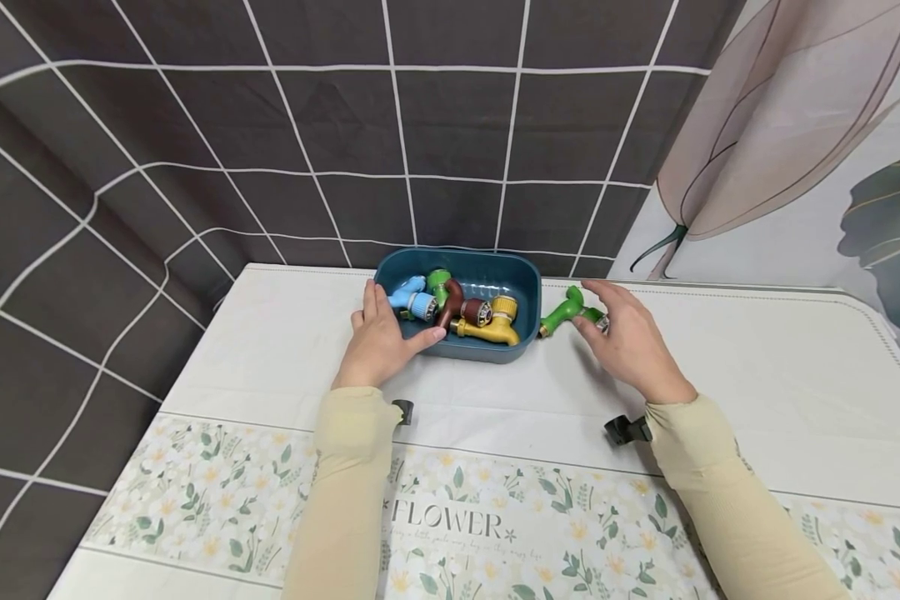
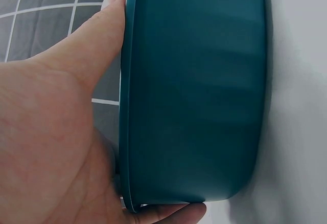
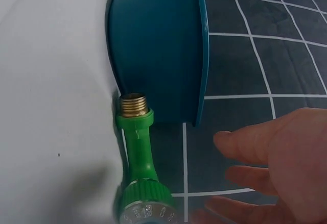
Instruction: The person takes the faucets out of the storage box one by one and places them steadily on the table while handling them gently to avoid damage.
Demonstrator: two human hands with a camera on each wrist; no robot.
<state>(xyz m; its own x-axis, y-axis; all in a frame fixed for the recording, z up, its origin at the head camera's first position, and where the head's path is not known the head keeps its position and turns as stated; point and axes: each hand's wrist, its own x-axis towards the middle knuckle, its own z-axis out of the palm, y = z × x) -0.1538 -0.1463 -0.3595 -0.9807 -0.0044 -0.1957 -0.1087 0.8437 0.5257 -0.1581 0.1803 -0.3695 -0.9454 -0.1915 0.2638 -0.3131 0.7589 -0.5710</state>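
Observation:
A dark teal plastic basin (image 1: 483,352) stands against the tiled backdrop, holding a blue tap (image 1: 412,297), a green tap (image 1: 437,283), a brown tap (image 1: 453,302) and a yellow tap (image 1: 495,330). My left hand (image 1: 381,346) rests on its left front corner, thumb along the front rim and straight fingers against the left end. Just right of the basin lies another green tap (image 1: 564,310), its brass threaded end toward the basin wall. Over this tap my right hand (image 1: 630,342) hovers, fingers spread apart with a gap to it in the right wrist view.
A white cloth with a floral band (image 1: 217,492) covers the table. Behind the basin hangs a dark curtain (image 1: 457,125) with a white grid, and a leaf-patterned curtain (image 1: 780,150) hangs at the right. Dark wrist mounts (image 1: 627,430) sit under both wrists.

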